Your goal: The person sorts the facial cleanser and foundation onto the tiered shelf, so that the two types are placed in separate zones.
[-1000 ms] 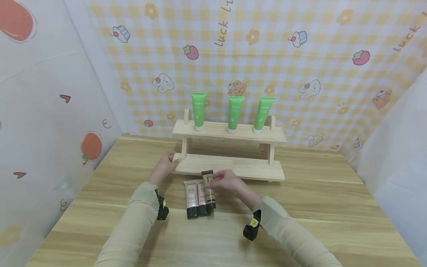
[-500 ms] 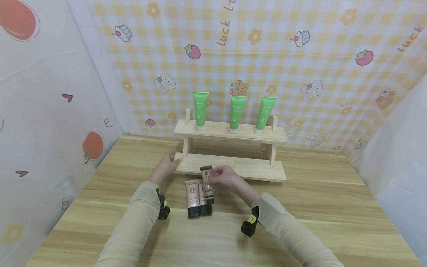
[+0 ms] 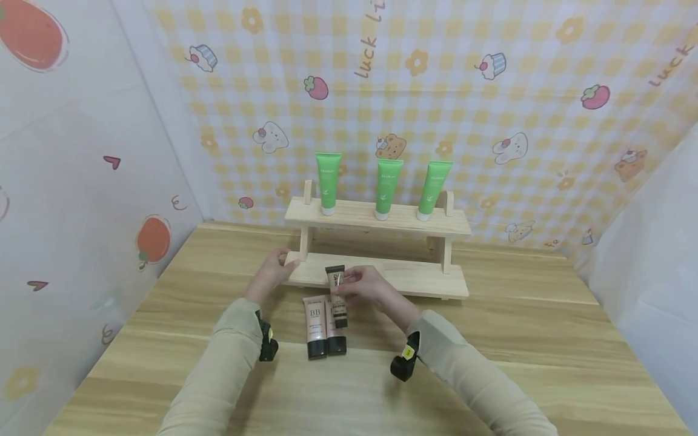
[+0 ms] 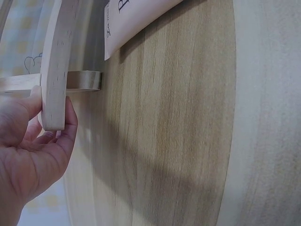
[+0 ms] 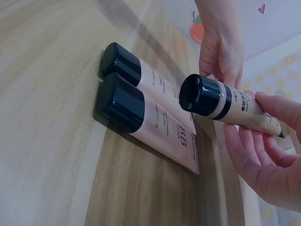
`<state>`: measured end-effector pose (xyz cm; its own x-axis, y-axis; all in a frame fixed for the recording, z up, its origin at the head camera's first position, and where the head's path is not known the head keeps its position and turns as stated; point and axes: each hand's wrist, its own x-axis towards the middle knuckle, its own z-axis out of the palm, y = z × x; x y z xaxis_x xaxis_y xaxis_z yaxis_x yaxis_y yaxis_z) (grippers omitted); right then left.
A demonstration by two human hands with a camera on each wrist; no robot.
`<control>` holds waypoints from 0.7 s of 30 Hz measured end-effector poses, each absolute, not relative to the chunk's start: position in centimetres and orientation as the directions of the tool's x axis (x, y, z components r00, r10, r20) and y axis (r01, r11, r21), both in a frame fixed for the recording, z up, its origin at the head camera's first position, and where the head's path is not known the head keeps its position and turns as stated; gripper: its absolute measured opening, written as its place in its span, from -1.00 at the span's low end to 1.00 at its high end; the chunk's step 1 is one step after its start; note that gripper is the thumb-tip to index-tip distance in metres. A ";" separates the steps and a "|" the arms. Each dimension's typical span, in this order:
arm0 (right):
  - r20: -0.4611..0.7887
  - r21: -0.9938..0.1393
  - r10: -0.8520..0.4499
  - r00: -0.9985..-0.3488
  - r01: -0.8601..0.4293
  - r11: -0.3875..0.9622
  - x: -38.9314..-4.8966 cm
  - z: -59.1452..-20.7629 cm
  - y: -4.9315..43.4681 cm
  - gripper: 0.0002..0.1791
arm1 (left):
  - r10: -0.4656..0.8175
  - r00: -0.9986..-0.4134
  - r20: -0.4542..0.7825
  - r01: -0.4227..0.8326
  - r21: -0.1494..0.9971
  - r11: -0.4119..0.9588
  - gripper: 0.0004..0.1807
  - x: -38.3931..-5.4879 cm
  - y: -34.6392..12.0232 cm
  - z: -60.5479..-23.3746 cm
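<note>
Now the left hand point(image 3: 269, 275) is closed around the left end of the lower board point(image 3: 403, 277) of a wooden stand point(image 3: 447, 254), with its thumb on top and its fingers under. To its right, the right hand point(image 3: 368, 286) pinches a small beige tube point(image 5: 235, 106) between thumb and fingers, dark cap point(image 5: 202, 96) toward the person. The small beige tube is up off the table point(image 3: 518, 351), above the right one of two pink tubes point(image 3: 315, 321), which lie side by side in front of the wooden stand. A white cloth point(image 3: 82, 121) with hearts and fruit hangs at the left. Three green tubes point(image 3: 388, 188) stand in a row on the upper board point(image 3: 403, 213), and behind them is a yellow checked cloth point(image 3: 463, 115) with cupcakes, strawberries and bears. Compared with a second ago, the small beige tube is closer to the lower board, and the left hand has kept its place.
</note>
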<state>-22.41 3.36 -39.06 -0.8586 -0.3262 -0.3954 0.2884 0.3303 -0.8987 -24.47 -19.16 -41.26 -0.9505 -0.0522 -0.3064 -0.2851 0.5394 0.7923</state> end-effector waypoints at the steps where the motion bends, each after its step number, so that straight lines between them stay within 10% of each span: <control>1: -0.394 -0.900 -0.322 -0.861 0.290 0.326 -22.5 -39.0 3.3 -0.41 | -0.053 -0.951 -0.304 -0.284 0.793 0.540 -0.35 -24.5 -19.2 -41.3; 21: -0.338 -0.932 -0.299 -0.892 0.272 0.241 -23.4 -38.0 2.4 -0.36 | -0.049 -0.948 -0.315 -0.287 0.778 0.559 -0.36 -24.2 -19.0 -41.1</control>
